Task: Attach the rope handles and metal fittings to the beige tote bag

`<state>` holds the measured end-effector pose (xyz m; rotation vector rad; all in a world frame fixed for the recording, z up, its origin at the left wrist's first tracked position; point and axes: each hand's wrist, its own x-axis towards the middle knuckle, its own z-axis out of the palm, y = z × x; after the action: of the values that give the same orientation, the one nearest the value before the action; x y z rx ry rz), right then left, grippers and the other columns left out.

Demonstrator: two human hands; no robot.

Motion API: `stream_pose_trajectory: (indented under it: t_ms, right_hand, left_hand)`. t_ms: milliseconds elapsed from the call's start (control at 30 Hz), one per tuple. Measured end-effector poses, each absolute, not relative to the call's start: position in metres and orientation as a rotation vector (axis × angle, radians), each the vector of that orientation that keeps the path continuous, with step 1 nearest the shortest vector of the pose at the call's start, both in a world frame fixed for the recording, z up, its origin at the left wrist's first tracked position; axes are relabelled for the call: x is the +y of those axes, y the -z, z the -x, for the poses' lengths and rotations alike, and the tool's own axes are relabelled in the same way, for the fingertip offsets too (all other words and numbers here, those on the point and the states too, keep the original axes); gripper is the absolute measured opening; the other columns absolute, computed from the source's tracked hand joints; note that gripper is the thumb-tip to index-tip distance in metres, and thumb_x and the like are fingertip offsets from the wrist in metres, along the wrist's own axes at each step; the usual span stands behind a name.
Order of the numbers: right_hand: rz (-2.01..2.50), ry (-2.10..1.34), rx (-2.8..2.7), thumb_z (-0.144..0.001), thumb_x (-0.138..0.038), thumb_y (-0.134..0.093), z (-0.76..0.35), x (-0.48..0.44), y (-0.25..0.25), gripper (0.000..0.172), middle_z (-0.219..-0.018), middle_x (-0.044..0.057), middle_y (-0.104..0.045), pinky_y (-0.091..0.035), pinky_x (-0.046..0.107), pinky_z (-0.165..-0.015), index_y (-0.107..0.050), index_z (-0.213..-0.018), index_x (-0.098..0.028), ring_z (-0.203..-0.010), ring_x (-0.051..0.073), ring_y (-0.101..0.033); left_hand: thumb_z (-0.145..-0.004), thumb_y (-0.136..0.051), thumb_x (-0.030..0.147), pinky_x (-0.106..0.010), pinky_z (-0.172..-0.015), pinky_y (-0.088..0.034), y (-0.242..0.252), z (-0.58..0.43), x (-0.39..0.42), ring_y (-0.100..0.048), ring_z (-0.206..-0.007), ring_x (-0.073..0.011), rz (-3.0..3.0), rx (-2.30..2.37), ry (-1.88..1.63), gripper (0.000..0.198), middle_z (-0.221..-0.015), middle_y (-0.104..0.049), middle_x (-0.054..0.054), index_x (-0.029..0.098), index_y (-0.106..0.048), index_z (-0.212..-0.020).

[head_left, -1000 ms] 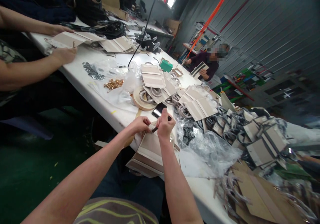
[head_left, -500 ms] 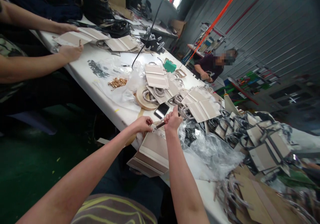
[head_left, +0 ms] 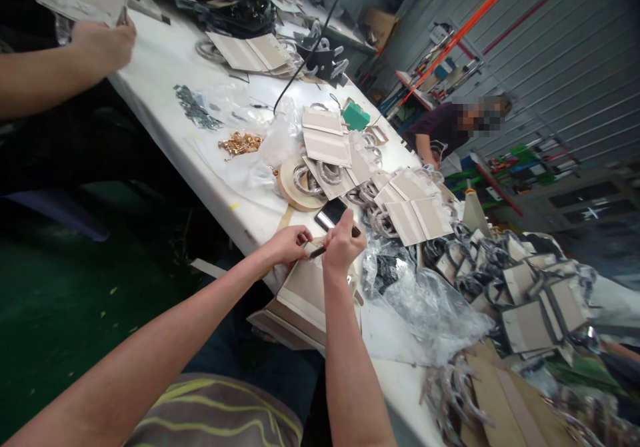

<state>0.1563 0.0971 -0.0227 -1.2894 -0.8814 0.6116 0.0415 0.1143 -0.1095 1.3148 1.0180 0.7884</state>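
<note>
At the table's near edge, a folded beige bag panel (head_left: 301,292) lies partly over the edge above my lap. My right hand (head_left: 343,247) is closed in a fist around a slim dark hand tool (head_left: 317,252). Its black end shows above the fist, and its tip points left toward my left hand (head_left: 291,244). The fingers of that hand are pinched together at the panel's upper edge, close to the tip. What they pinch is too small to make out. A phone (head_left: 331,213) lies just beyond my right hand.
Beyond the phone are a tape roll (head_left: 295,190) and stacked beige panels (head_left: 327,142) with wrapped handles. Gold hardware (head_left: 241,143) lies on plastic. A plastic bag (head_left: 435,310) and piled bag pieces (head_left: 533,300) stand right. A co-worker's hand (head_left: 103,46) holds a panel at left.
My view has shifted, so the table things sit differently. My hands stay at the panel's edge, the tool tilted slightly differently. At left, the co-worker has raised a panel toward themselves.
</note>
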Motion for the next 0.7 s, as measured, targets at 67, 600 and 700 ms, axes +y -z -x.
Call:
stream_pose_trajectory:
  t_ms: [67, 600, 700]
  right_hand:
    - [1.273, -0.523, -0.925, -0.104, -0.064, -0.069, -0.151, 0.084, 0.026, 0.062, -0.044, -0.009, -0.039, -0.028, 0.028, -0.038, -0.042, -0.061, -0.027, -0.036, 0.009, -0.037]
    - [1.210, -0.552, -0.997, -0.106, -0.061, -0.067, -0.155, 0.069, 0.014, 0.063, -0.047, -0.008, -0.038, -0.028, 0.030, -0.040, -0.045, -0.059, -0.027, -0.038, 0.010, -0.035]
    - [1.270, -0.515, -1.039, -0.106, -0.063, -0.065, -0.152, 0.063, 0.019, 0.063, -0.047, -0.007, -0.042, -0.032, 0.031, -0.043, -0.047, -0.059, -0.027, -0.040, 0.010, -0.038]
  left_hand:
    - [-0.061, -0.085, 0.018, -0.027, -0.066, -0.049, 0.110, -0.042, 0.115, -0.063, -0.073, -0.0177, -1.343, 1.014, -0.800, 0.035, -0.077, -0.069, 0.002, 0.021, -0.079, -0.095]
    - [-0.067, -0.082, 0.022, -0.027, -0.064, -0.044, 0.104, -0.036, 0.111, -0.059, -0.067, -0.0171, -1.422, 0.962, -0.797, 0.036, -0.072, -0.069, 0.001, 0.016, -0.088, -0.101]
    - [-0.068, -0.081, 0.023, -0.028, -0.066, -0.045, 0.108, -0.036, 0.111, -0.059, -0.069, -0.0177, -1.446, 0.952, -0.795, 0.037, -0.072, -0.068, 0.001, 0.016, -0.088, -0.105]
